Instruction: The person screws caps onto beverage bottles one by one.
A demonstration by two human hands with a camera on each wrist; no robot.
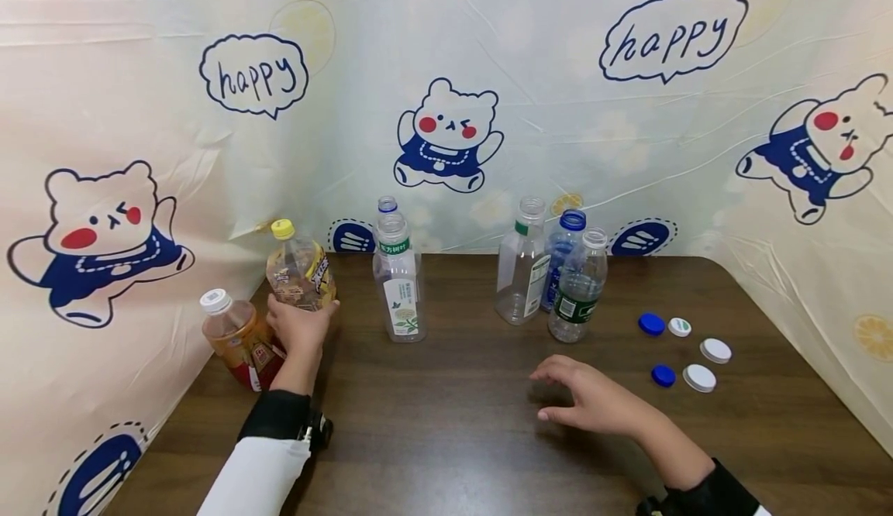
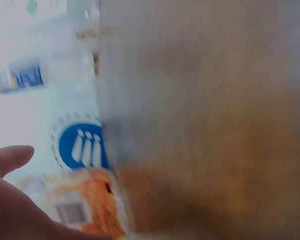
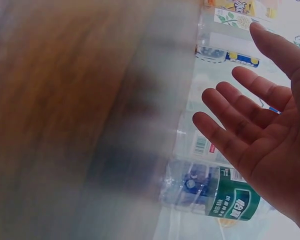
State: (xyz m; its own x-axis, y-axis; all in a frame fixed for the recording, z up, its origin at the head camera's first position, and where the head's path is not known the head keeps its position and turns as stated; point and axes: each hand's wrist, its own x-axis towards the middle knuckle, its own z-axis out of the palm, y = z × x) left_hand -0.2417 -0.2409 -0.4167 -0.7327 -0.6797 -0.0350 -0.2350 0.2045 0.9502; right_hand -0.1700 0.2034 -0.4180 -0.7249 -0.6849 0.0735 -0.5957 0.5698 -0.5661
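Note:
My left hand [image 1: 303,331] is at the near side of a clear bottle with a yellow cap [image 1: 282,228] and a yellow-brown label. In the left wrist view the thumb [image 2: 12,159] is straight and spread, a little off the bottle's orange label [image 2: 90,205]; the other fingers are out of sight. Just left of that hand stands a white-capped bottle [image 1: 237,338] with a red and orange label. My right hand [image 1: 593,400] hovers over the table, fingers spread and holding nothing. Nearest to it is an uncapped clear bottle with a green label [image 1: 577,299].
Behind that bottle are a blue-necked bottle [image 1: 567,241] and a square clear bottle [image 1: 516,283]. A white-labelled uncapped bottle [image 1: 402,299] stands mid-table, another behind it. Blue caps [image 1: 652,324] and white caps [image 1: 700,378] lie at the right. A printed cloth [image 1: 446,5] hangs behind the table.

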